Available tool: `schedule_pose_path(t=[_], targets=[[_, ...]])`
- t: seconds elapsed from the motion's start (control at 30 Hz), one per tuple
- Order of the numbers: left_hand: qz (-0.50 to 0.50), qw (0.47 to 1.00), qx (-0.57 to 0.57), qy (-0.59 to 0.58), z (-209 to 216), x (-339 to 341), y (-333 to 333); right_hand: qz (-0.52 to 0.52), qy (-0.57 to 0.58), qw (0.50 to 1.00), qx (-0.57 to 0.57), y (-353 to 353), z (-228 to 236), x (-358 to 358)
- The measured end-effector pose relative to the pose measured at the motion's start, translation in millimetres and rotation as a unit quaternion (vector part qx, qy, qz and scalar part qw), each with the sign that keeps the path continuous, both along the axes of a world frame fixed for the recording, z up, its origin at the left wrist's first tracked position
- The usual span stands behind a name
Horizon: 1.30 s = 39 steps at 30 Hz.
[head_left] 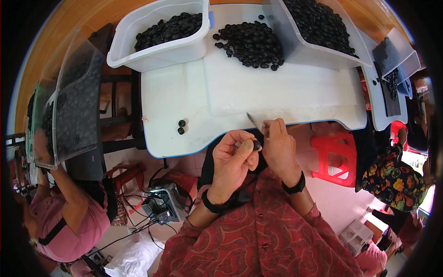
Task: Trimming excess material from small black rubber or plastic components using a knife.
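Just past the table's near edge, my left hand is closed, with a small round black part pinched between thumb and fingers. My right hand is close beside it, its fingers closed around a thin knife. The blade points up and to the left over the white table; the handle is hidden in my fingers. Two more black parts lie together on the left of the table. Farther back sits a loose heap of the same ring-like black parts.
A white tub of black parts stands back left, and a clear bin back right. A person in pink handles a big clear bin at left. Red stools and cables are around the table.
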<state>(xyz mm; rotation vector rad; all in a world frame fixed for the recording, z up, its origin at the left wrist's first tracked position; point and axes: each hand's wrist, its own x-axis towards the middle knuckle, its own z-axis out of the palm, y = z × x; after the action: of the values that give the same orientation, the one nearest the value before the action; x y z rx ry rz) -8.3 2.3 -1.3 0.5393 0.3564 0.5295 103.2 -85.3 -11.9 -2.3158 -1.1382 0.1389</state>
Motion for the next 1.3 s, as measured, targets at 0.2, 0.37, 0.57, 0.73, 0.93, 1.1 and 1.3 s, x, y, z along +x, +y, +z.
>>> schedule_pose_path(t=[0.2,0.37,0.57,0.73,0.93,1.1,1.3], targets=[[0.004,0.999,-0.053,0.011,-5,4,6,0.011,0.109,0.987,0.116,-3,14,2],[0.023,0.997,-0.06,0.03,-14,6,5,0.039,0.204,0.964,0.164,1,32,-8],[0.049,0.996,-0.03,0.063,-15,7,5,0.032,0.13,0.965,0.226,7,20,-20],[0.06,0.995,-0.024,0.078,-17,6,5,0.05,0.097,0.958,0.265,13,20,-26],[0.046,0.994,-0.05,0.081,-15,5,6,0.054,0.055,0.968,0.237,15,28,-26],[0.034,0.996,-0.049,0.065,-17,2,10,0.046,0.046,0.969,0.237,16,23,-23],[0.039,0.995,-0.053,0.07,-19,3,11,0.053,0.073,0.97,0.227,16,23,-26]])
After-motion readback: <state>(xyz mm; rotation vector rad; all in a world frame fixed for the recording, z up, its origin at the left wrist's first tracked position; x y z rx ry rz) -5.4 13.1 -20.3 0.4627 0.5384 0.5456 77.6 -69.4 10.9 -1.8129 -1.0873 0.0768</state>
